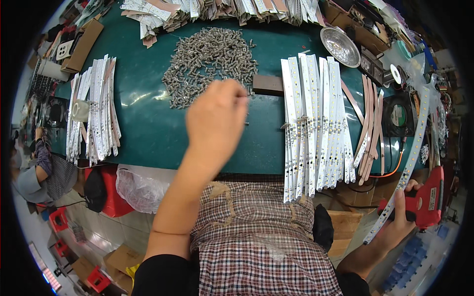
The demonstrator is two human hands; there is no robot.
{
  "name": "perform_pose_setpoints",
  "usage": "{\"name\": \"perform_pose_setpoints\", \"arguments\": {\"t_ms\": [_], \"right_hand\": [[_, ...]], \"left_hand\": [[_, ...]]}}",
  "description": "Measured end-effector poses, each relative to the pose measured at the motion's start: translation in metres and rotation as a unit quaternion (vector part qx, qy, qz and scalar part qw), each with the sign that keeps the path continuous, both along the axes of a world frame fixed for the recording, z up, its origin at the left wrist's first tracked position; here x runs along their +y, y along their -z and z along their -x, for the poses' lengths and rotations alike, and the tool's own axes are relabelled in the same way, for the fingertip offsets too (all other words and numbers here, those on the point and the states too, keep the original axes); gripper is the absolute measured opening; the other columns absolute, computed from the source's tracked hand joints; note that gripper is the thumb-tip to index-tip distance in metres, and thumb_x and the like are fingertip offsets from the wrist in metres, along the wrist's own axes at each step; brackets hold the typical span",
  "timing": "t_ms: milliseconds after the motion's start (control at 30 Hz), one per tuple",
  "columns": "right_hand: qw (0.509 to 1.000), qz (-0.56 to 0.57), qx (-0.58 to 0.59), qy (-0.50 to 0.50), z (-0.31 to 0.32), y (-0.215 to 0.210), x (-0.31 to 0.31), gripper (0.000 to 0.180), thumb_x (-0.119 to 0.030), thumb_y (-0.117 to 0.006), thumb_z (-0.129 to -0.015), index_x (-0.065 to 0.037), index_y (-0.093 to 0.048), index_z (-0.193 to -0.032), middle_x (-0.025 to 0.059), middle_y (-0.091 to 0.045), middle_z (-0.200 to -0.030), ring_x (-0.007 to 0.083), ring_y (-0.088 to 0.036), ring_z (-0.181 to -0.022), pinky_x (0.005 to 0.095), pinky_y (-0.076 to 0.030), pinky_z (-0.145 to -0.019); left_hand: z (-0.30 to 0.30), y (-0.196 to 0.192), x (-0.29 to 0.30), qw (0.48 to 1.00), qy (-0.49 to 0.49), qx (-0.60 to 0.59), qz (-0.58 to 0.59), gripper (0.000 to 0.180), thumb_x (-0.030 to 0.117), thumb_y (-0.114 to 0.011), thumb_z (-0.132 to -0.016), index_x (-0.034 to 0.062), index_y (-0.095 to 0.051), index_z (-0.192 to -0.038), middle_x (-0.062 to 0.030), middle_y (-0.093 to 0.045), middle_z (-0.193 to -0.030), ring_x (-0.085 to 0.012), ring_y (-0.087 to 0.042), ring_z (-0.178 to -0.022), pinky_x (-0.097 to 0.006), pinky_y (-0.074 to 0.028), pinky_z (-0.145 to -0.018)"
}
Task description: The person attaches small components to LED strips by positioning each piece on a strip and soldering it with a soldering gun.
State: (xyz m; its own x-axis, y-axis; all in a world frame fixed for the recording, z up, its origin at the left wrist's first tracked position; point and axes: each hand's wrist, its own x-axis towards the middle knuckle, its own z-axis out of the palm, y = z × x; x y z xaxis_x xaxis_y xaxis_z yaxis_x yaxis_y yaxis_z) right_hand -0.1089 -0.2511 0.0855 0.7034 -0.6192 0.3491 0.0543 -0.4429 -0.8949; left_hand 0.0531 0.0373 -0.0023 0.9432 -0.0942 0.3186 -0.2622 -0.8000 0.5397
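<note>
Green workbench (148,133) is filling the upper frame, bearing a heap of small metal connectors (210,64) at top centre. Left hand (216,123) is pinching one just below it. Right hand (401,217), lower right, is gripping a long white LED strip (412,153) against a red tool (432,197).

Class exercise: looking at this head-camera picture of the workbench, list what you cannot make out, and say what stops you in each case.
- Left hand, head view: motion blur and its own back hide the fingertips, so whether it pinches a small metal part is unclear.
- Right hand: grips a red tool and a white strip; the tool's tip is lost at the dark fisheye rim.
- Clutter at the far right: too small and bent to identify.
</note>
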Motion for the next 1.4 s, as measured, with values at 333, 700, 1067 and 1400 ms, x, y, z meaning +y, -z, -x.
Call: {"name": "perform_pose_setpoints", "arguments": {"t_ms": [333, 700, 1067, 1400], "right_hand": [[0.997, -0.068, 0.008, -0.044, 0.001, 0.015, 0.029, 0.042, 0.012, -0.061, -0.08, 0.001, -0.045, -0.117, 0.0083, -0.048, -0.102, 0.0138, -0.047, -0.095, 0.0284, -0.04, -0.087], [0.995, -0.088, 0.026, -0.03, 0.006, 0.019, 0.039, 0.054, 0.01, -0.065, -0.074, 0.001, -0.044, -0.123, 0.0078, -0.047, -0.103, 0.0131, -0.047, -0.093, 0.0277, -0.041, -0.084], [0.987, -0.122, 0.064, -0.082, 0.001, 0.023, 0.059, 0.044, 0.011, -0.062, -0.077, -0.002, -0.045, -0.116, 0.0062, -0.048, -0.102, 0.0122, -0.049, -0.089, 0.0259, -0.042, -0.079], [0.977, -0.121, 0.116, -0.134, -0.015, 0.024, 0.079, 0.04, 0.008, -0.067, -0.08, -0.004, -0.048, -0.112, 0.0005, -0.049, -0.093, 0.0058, -0.05, -0.079, 0.02, -0.043, -0.07]], "left_hand": [[0.015, 0.007, 0.035, 0.992, 0.077, 0.096, 0.015, 0.015, 0.006, -0.076, -0.071, 0.0065, -0.067, -0.083, -0.0031, -0.061, -0.077, -0.0157, -0.06, -0.071, -0.029, -0.049, -0.066], [0.018, 0.016, 0.018, 0.996, 0.089, 0.023, 0.003, 0.014, 0.006, -0.074, -0.073, 0.0068, -0.065, -0.083, -0.0043, -0.059, -0.078, -0.0193, -0.061, -0.071, -0.032, -0.049, -0.063], [0.021, 0.024, 0.003, 0.996, 0.077, -0.002, -0.051, 0.015, 0.008, -0.074, -0.07, 0.006, -0.059, -0.073, -0.0033, -0.058, -0.07, -0.0183, -0.061, -0.065, -0.031, -0.048, -0.059], [0.032, -0.007, -0.014, 0.86, 0.128, 0.274, 0.41, 0.013, 0.006, -0.066, -0.086, -0.0009, -0.068, -0.097, -0.0065, -0.068, -0.085, -0.0087, -0.062, -0.073, -0.021, -0.05, -0.063]]}}
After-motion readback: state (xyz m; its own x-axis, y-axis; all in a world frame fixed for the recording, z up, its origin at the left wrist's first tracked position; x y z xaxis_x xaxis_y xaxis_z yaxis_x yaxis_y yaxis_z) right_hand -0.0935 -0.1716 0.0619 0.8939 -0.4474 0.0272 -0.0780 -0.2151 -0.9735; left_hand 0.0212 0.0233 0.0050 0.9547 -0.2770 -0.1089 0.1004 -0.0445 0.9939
